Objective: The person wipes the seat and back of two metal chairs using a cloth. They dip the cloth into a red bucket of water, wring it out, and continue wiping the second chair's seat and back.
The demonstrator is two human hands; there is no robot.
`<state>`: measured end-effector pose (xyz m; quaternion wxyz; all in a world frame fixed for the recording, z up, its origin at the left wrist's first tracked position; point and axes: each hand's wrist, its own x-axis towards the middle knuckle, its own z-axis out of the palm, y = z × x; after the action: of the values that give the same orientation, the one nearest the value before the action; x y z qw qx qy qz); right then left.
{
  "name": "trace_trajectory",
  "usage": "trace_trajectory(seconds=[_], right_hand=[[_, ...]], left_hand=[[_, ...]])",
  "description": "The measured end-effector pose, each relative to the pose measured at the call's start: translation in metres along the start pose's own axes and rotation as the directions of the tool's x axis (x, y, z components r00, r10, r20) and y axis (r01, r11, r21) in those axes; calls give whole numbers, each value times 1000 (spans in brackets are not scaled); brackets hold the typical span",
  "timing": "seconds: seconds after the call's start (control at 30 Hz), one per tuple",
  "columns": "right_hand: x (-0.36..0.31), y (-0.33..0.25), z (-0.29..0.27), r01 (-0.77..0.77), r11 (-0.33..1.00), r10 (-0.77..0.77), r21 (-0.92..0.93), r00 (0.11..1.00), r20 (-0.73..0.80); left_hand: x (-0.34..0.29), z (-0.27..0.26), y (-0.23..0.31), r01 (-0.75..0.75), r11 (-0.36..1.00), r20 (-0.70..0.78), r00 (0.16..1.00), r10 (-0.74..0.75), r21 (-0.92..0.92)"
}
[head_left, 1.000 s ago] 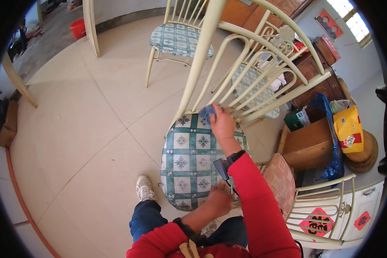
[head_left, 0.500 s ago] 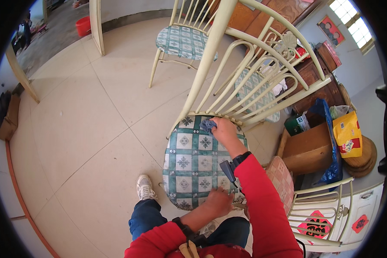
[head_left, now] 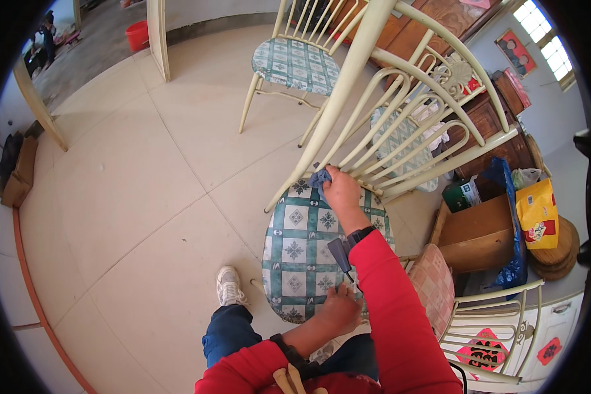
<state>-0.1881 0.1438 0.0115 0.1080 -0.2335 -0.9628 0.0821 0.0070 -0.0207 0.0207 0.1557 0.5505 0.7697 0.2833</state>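
Since my right hand has moved up off the flat of the seat, the blue rag pinched in its fingers now sits at the rear edge, right at the foot of the back's bars. Half a second ago it lay lower, on the checked cover, so I judge that the rubbing has passed from the cover to the seam where seat meets frame, a tighter spot that asks for fingertip work. My left hand has stayed at the near edge with its fingers loosely bent; from out here I cannot tell whether it grips the rim or only rests there. Above the rag, the chair's thick left post slants up, and the right arm's red sleeve hides some of the seat's right side. My shoe is planted just left of the chair. Farther out, everything has slid slightly rightward in my view, which I read as a small head turn: the spare chair beyond, the pink seat to the right, the yellow bag, and the red bucket past the doorway.
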Motion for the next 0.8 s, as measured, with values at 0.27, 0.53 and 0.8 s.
trace_trajectory(seconds=[0.27,0.53,0.8], right_hand=[[-28,3,-18,71,997,-68,-10,980,189],[-13,-25,-23,175,978,-171,115,984,-44],[-4,-37,-8,-3,993,-10,116,994,110]], left_hand=[[1,-6,1,2,1000,113,994,-2,-7],[-1,0,3,8,999,157,987,-15,46],[6,2,-1,19,998,316,949,1,-59]])
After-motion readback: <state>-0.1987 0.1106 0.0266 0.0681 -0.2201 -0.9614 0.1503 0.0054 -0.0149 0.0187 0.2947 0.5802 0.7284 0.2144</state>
